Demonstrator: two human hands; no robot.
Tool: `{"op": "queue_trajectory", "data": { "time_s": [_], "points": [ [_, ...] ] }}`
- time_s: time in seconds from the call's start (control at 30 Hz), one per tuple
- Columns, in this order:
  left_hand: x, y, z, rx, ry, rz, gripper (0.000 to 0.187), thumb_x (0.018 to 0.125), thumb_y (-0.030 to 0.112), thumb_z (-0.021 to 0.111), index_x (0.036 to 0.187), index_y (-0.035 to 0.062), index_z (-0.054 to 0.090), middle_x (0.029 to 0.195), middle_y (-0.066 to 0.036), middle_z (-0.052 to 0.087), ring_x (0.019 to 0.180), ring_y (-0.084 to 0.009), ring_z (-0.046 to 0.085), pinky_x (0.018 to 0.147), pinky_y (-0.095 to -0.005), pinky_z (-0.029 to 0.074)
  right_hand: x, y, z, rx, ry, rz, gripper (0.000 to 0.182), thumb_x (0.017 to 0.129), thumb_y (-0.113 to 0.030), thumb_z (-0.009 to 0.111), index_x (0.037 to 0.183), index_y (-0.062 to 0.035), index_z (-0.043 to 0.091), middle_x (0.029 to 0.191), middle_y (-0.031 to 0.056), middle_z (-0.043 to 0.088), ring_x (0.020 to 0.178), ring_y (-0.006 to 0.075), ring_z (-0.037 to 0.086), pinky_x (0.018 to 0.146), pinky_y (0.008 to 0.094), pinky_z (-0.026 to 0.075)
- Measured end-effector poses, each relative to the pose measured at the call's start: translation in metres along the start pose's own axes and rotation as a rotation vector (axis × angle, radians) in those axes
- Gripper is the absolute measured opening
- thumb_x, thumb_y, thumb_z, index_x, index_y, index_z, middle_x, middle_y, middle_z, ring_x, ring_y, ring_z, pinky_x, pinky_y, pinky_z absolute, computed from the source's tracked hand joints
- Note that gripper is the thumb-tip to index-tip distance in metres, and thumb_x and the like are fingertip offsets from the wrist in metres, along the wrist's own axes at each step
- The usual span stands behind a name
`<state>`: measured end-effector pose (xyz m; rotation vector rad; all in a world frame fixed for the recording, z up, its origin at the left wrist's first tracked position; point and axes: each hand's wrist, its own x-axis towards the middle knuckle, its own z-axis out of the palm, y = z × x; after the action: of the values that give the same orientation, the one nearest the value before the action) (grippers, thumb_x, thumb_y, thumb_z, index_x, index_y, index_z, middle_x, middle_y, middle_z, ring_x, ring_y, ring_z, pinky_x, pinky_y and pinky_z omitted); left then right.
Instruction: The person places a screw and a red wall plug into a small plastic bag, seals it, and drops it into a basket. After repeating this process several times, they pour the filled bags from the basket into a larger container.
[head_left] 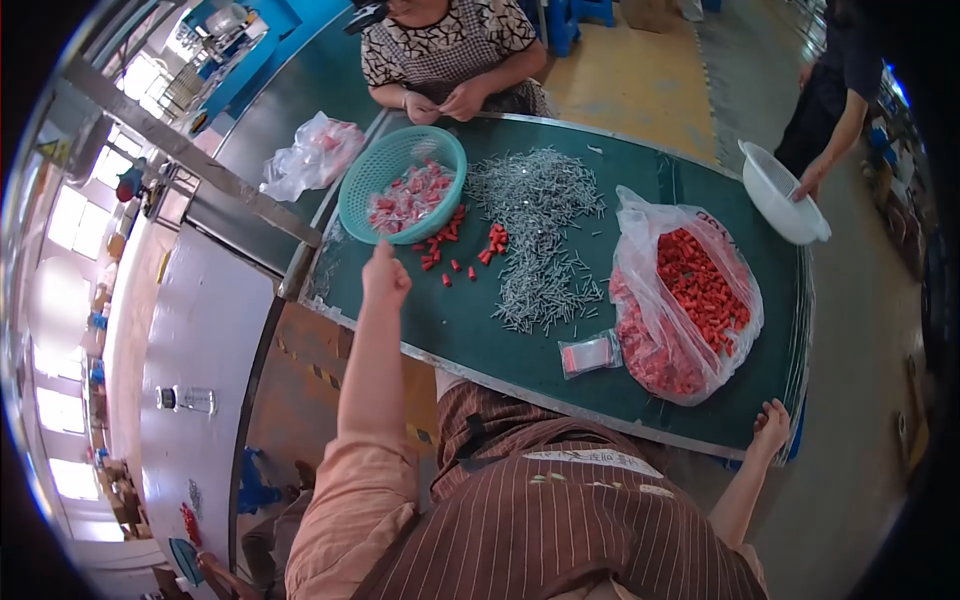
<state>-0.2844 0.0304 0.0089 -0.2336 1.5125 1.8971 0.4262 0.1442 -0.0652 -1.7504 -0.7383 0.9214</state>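
Note:
My left hand (386, 278) reaches to the near rim of a green plastic basket (455, 190). One finger points at the rim while the others are curled in, and I see nothing between them. Small clear packets with red pieces (412, 195) lie in the basket. Beside it are loose red plastic pieces (456, 265) and a spread pile of thin grey screw-like pieces (545, 200). At the table's near right edge, my right hand (771, 428) hangs with loosely bent, parted fingers and holds nothing. Closest to it is a large clear bag (640, 345) full of red pieces (695, 280).
A flat clear packet (590, 355) lies near the front edge of the green table (470, 335). Opposite me, a person's hands (440, 103) meet at the far edge. On the right, another person holds a white basket (780, 195). A crumpled plastic bag (315, 155) lies left.

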Motion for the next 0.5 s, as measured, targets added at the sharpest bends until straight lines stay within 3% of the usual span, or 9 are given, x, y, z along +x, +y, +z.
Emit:
{"op": "queue_trajectory", "data": {
  "time_s": [0.07, 0.1, 0.13, 0.17, 0.2, 0.23, 0.27, 0.33, 0.5],
  "points": [
    [-0.048, -0.026, 0.004, 0.068, -0.122, -0.001, 0.032, 0.097, 0.030, 0.056, 0.113, 0.0031, 0.054, 0.056, 0.004, 0.028, 0.043, -0.0083, 0.028, 0.040, -0.0245, 0.024, -0.001, 0.004, -0.004, -0.051, -0.081, -0.162, 0.021, 0.092, -0.012, 0.057, 0.111, -0.0050, 0.065, 0.094, 0.0071, 0.068, 0.066, 0.0087, 0.058, 0.056, 0.0202, 0.046],
    [-0.067, -0.040, 0.002, 0.081, -0.208, -0.052, 0.036, 0.097, 0.028, 0.055, 0.121, 0.0016, 0.051, 0.057, 0.004, 0.028, 0.045, -0.0085, 0.028, 0.041, -0.0243, 0.025, -0.049, -0.045, 0.022, -0.215, -0.121, -0.232, 0.023, 0.091, -0.013, 0.058, 0.112, -0.0057, 0.065, 0.096, 0.0064, 0.068, 0.069, 0.0109, 0.059, 0.060, 0.0217, 0.048],
    [-0.083, -0.062, 0.004, 0.105, -0.329, -0.133, 0.041, 0.098, 0.025, 0.054, 0.129, 0.0001, 0.048, 0.058, 0.004, 0.028, 0.047, -0.0088, 0.028, 0.042, -0.0242, 0.025, -0.061, -0.047, 0.040, -0.123, -0.202, -0.419, 0.022, 0.092, -0.016, 0.059, 0.110, -0.0054, 0.065, 0.097, 0.0050, 0.068, 0.074, 0.0117, 0.060, 0.064, 0.0226, 0.049],
    [-0.094, -0.087, 0.006, 0.086, -0.366, -0.194, 0.043, 0.097, 0.023, 0.053, 0.132, -0.0001, 0.046, 0.059, 0.004, 0.028, 0.048, -0.0086, 0.029, 0.043, -0.0242, 0.025, -0.083, -0.066, 0.056, -0.093, -0.284, -0.343, 0.020, 0.092, -0.018, 0.060, 0.106, -0.0060, 0.067, 0.096, 0.0074, 0.068, 0.079, 0.0144, 0.064, 0.069, 0.0261, 0.051],
    [-0.104, -0.110, 0.008, 0.074, -0.407, -0.263, 0.045, 0.097, 0.021, 0.053, 0.135, -0.0003, 0.043, 0.061, 0.004, 0.028, 0.050, -0.0085, 0.029, 0.044, -0.0241, 0.025, -0.089, -0.064, 0.069, -0.374, -0.281, -0.649, 0.019, 0.092, -0.019, 0.059, 0.104, -0.0070, 0.068, 0.096, 0.0106, 0.068, 0.079, 0.0188, 0.065, 0.069, 0.0311, 0.052],
    [-0.115, -0.128, 0.011, -0.045, -0.494, -0.385, 0.048, 0.095, 0.017, 0.053, 0.138, -0.0008, 0.040, 0.062, 0.003, 0.030, 0.051, -0.0080, 0.029, 0.043, -0.0240, 0.025, -0.108, -0.071, 0.084, -0.347, -0.333, -0.664, 0.018, 0.091, -0.018, 0.059, 0.104, -0.0082, 0.068, 0.094, 0.0122, 0.067, 0.078, 0.0236, 0.065, 0.071, 0.0345, 0.052],
    [-0.141, -0.140, 0.022, -0.056, -0.498, -0.458, 0.046, 0.094, 0.014, 0.052, 0.136, -0.0013, 0.040, 0.062, 0.003, 0.030, 0.050, -0.0077, 0.029, 0.043, -0.0236, 0.025, -0.141, -0.097, 0.093, -0.287, -0.507, -0.375, 0.017, 0.090, -0.017, 0.059, 0.101, -0.0079, 0.068, 0.092, 0.0108, 0.067, 0.077, 0.0245, 0.065, 0.071, 0.0348, 0.052],
    [-0.169, -0.161, 0.035, 0.043, -0.568, -0.501, 0.041, 0.094, 0.011, 0.050, 0.131, -0.0020, 0.042, 0.062, 0.003, 0.032, 0.050, -0.0072, 0.029, 0.043, -0.0229, 0.025, -0.159, -0.085, 0.106, -0.199, -0.642, -0.812, 0.017, 0.087, -0.007, 0.062, 0.103, -0.0071, 0.066, 0.089, 0.0118, 0.066, 0.077, 0.0242, 0.066, 0.068, 0.0332, 0.051],
    [-0.229, -0.178, 0.061, 0.525, -0.856, -0.280, 0.028, 0.093, 0.008, 0.047, 0.119, -0.0017, 0.048, 0.062, 0.002, 0.034, 0.049, -0.0057, 0.029, 0.043, -0.0222, 0.024, -0.171, -0.076, 0.067, -0.071, -0.429, -0.909, 0.018, 0.081, 0.004, 0.061, 0.096, -0.0041, 0.064, 0.088, 0.0106, 0.066, 0.079, 0.0254, 0.065, 0.068, 0.0339, 0.051]
  ]
}}
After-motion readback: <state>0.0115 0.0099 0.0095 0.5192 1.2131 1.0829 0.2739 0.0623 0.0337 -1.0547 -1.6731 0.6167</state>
